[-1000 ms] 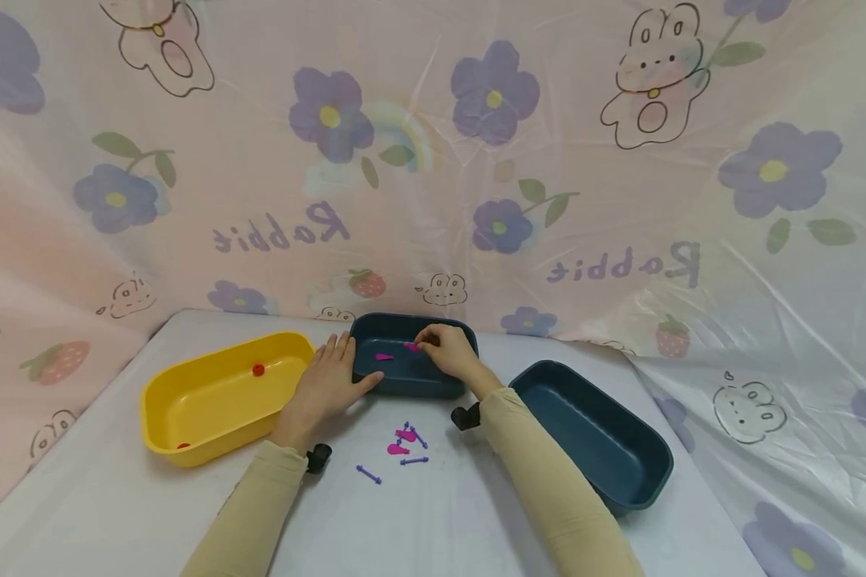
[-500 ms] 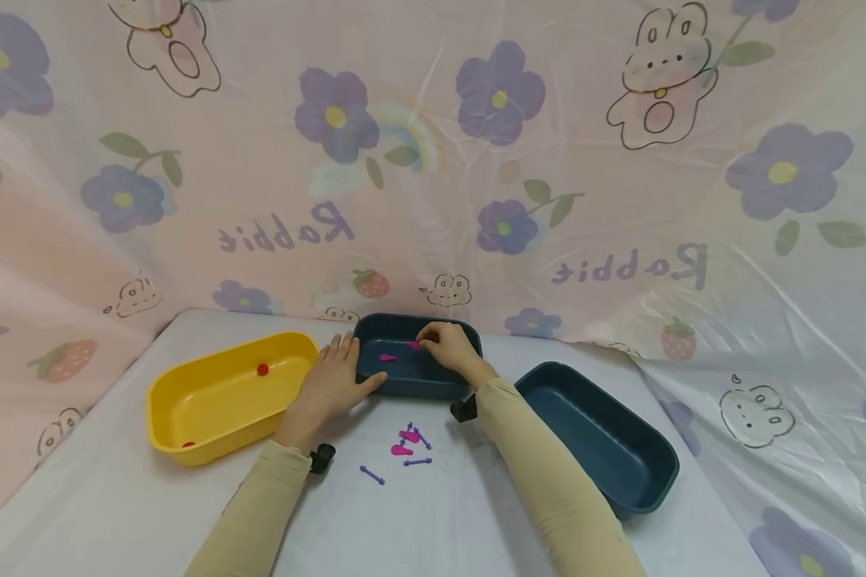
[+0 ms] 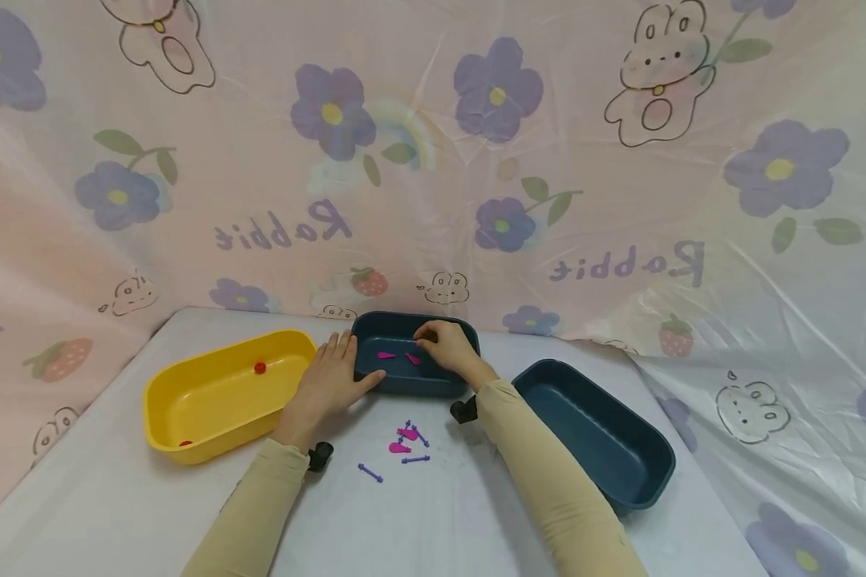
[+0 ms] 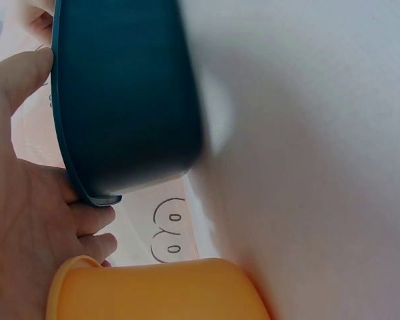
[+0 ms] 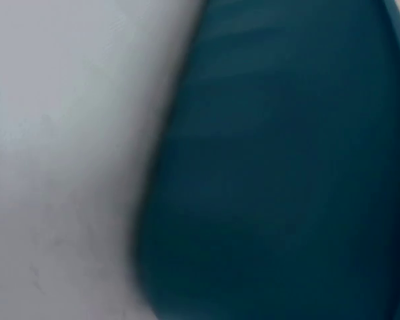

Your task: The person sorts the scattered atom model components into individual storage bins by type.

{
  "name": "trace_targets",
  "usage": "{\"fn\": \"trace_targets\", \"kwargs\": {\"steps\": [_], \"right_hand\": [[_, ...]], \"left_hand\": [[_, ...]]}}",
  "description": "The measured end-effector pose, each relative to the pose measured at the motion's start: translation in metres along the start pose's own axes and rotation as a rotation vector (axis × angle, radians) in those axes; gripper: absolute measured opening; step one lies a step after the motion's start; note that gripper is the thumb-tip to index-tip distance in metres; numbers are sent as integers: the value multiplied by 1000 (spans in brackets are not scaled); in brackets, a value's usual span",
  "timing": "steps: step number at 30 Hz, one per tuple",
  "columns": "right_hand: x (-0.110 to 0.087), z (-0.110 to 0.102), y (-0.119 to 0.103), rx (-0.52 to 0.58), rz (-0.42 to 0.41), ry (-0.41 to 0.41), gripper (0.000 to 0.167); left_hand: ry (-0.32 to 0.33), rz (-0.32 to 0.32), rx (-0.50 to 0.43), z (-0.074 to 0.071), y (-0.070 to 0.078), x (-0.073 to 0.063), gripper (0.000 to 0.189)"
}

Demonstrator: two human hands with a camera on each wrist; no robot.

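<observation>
I'd have a way down into the middle blue tray (image 3: 414, 385) only between the hands: the left hand (image 3: 327, 383) takes up its left end, the right hand (image 3: 447, 349) reaches over its right, and two pink pieces (image 3: 413, 359) lie below. Left of it I get a tight slot — fingers crowd it beside the yellow tray (image 3: 216, 401). The right sleeve (image 3: 559, 485) bars the near-left side of the right blue tray (image 3: 602, 437), its far side open from above. The curtain (image 3: 418, 192) walls off the back. Low down, loose pink and purple pieces (image 3: 407, 434) obstruct me — nearer the camera, the table (image 3: 404, 529) runs free between the sleeves.
</observation>
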State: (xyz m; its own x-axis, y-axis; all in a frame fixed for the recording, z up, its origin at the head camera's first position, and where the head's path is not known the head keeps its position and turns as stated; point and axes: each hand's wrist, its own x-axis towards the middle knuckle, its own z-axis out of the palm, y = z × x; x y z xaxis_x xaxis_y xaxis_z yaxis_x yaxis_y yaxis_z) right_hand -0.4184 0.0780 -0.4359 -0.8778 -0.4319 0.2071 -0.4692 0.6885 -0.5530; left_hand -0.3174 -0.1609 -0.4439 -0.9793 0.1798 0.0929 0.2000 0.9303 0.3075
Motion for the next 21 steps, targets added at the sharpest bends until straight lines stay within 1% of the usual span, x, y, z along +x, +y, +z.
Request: {"fn": "trace_targets", "kwargs": {"steps": [5,9,15,21], "right_hand": [[-5,-2,-5,13,-19,24,13],[-14,-4,-10,43,-37,49,13],[-33,-8,-16,70,-64,102,12],[-55,-13,-22,84,-130,171,11]], "left_hand": [[3,1,5,-1,0,1,101],[-3,-3,8,0,0,1,102],[5,-6,2,1,0,-1,101],[14,-6,5,0,2,-1,100]]}}
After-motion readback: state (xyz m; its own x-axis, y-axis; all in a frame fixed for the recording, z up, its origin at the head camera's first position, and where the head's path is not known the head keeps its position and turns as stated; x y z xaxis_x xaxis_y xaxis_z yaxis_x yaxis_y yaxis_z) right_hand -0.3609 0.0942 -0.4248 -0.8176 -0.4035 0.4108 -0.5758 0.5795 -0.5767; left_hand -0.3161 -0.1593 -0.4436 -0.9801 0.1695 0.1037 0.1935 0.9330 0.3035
